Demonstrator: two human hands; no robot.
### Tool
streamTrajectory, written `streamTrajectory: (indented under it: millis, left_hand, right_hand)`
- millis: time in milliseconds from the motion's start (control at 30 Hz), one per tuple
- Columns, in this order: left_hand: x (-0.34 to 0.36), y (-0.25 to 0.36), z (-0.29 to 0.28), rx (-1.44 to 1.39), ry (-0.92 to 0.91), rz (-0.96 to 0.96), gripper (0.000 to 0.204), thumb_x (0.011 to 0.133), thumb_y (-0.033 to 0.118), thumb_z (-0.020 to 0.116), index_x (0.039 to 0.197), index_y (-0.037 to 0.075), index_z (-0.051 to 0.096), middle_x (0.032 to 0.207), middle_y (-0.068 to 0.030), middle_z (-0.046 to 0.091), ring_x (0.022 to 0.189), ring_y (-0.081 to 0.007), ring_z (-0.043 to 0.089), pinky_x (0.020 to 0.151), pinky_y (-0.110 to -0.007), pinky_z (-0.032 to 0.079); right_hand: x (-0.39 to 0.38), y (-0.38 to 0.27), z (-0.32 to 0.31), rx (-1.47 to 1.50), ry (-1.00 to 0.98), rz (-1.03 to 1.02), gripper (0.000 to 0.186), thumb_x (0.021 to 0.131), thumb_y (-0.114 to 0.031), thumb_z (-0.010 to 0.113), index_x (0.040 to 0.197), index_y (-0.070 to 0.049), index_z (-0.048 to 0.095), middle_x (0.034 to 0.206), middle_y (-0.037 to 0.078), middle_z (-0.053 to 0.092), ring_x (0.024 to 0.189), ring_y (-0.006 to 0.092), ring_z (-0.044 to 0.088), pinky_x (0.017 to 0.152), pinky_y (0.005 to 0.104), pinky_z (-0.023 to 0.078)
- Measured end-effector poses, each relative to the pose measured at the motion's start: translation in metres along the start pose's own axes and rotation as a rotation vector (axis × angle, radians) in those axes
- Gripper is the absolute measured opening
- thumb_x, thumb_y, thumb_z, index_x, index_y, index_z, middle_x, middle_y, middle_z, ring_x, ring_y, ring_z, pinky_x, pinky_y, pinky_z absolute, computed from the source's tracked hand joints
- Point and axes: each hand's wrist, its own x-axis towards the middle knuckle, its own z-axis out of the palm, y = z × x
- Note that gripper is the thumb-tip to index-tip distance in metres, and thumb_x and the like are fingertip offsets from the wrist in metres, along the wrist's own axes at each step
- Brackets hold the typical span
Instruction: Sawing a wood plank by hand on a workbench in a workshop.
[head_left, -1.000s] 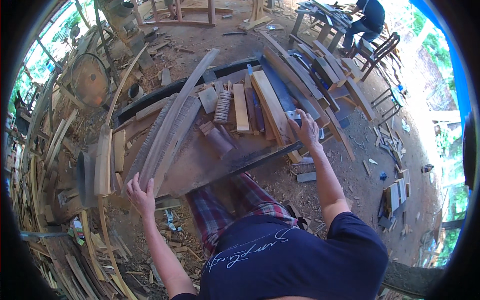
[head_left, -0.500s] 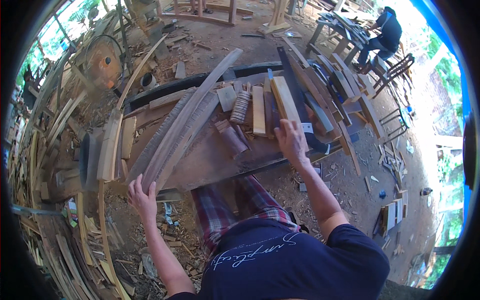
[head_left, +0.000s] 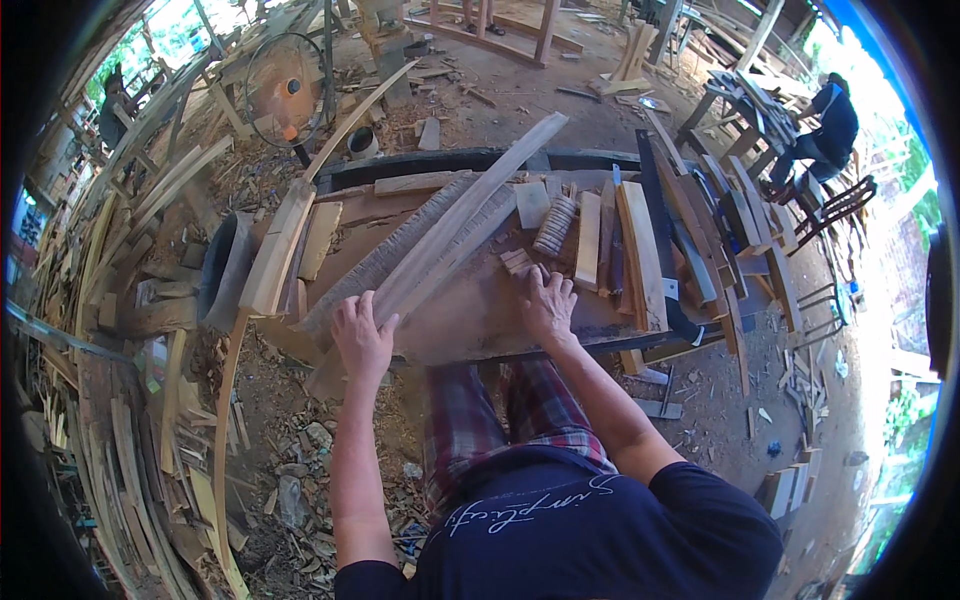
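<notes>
My left hand (head_left: 363, 332) straddles the near end of a long, slightly curved wooden board (head_left: 480, 190), thumb on one side and fingers on the other. The board lies slantwise over rough-edged planks (head_left: 400, 232) on the low workbench (head_left: 455, 325). My right hand (head_left: 551, 306) is closed over a short reddish-brown wooden block (head_left: 516, 262); most of the block is hidden beneath the palm. Just beyond it lie a ridged, coiled-looking wooden piece (head_left: 556, 224), a pale flat block (head_left: 532, 204) and a light wooden strip (head_left: 588, 238).
On the bench's right side are a thick pale beam (head_left: 640, 255), a dark handsaw (head_left: 655, 215) and several stacked boards (head_left: 700, 225). A standing fan (head_left: 290, 90) is at the far left. Another person (head_left: 832, 125) sits at the far right. Scrap wood (head_left: 300, 470) litters the ground.
My right hand has moved left from the pale beam onto the reddish-brown block. My left hand has shifted a little up the long board. The whole view has swung left.
</notes>
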Motion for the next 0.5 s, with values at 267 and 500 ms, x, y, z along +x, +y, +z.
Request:
streamTrajectory:
  millis: [267, 500]
  left_hand:
    - [-0.03, 0.011, -0.032, -0.484, -0.146, -0.081, 0.05, 0.085, 0.023, 0.074, 0.127, 0.003, 0.054, 0.117, -0.0132, 0.05, 0.108, -0.0265, 0.054, 0.094, -0.041, 0.045]
    - [-0.029, 0.074, -0.064, -1.286, -0.154, -0.174, 0.049, 0.092, 0.022, 0.07, 0.133, 0.005, 0.049, 0.113, -0.0016, 0.051, 0.104, -0.011, 0.051, 0.09, -0.029, 0.045]
  right_hand:
    - [-0.028, 0.038, -0.049, 1.007, -0.265, 0.1, 0.055, 0.095, -0.027, 0.057, 0.143, -0.006, 0.04, 0.132, 0.017, 0.051, 0.106, 0.0234, 0.058, 0.091, 0.0351, 0.048]
    - [-0.052, 0.014, -0.086, 1.808, -0.507, 0.25, 0.049, 0.101, -0.022, 0.045, 0.146, -0.009, 0.035, 0.129, 0.009, 0.05, 0.107, 0.0175, 0.055, 0.088, 0.0342, 0.051]
